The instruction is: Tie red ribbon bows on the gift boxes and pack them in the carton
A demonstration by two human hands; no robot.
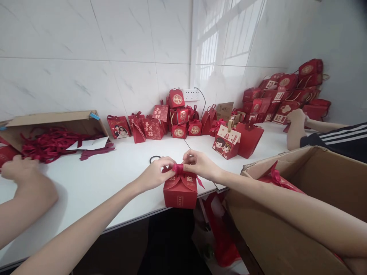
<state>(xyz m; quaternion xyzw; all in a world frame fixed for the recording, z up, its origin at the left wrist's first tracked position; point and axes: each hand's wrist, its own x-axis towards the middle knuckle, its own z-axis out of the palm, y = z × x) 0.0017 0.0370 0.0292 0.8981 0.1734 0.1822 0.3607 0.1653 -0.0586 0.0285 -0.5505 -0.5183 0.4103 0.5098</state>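
Observation:
A red gift box [180, 194] with gold lettering and curved closing flaps stands at the table's front edge. Across its top runs a dark red ribbon [178, 168], bunched in the middle, with one loose tail hanging over the right side. My left hand [157, 173] pinches the ribbon from the left, thumb and forefinger closed. From the right, my right hand [200, 165] pinches the same ribbon, its fingertips close to the left ones. Whether the ribbon is knotted is hidden by the fingers. Just behind my left hand lies a black ring-shaped band [155, 158].
A cardboard box of red ribbons [51, 143] lies at left, near a co-worker's hand [21, 168]. Red gift boxes [179, 116] line the wall; more are piled [282, 89] at right, by another person's arm [296, 126]. An open carton [249, 210] stands close at right.

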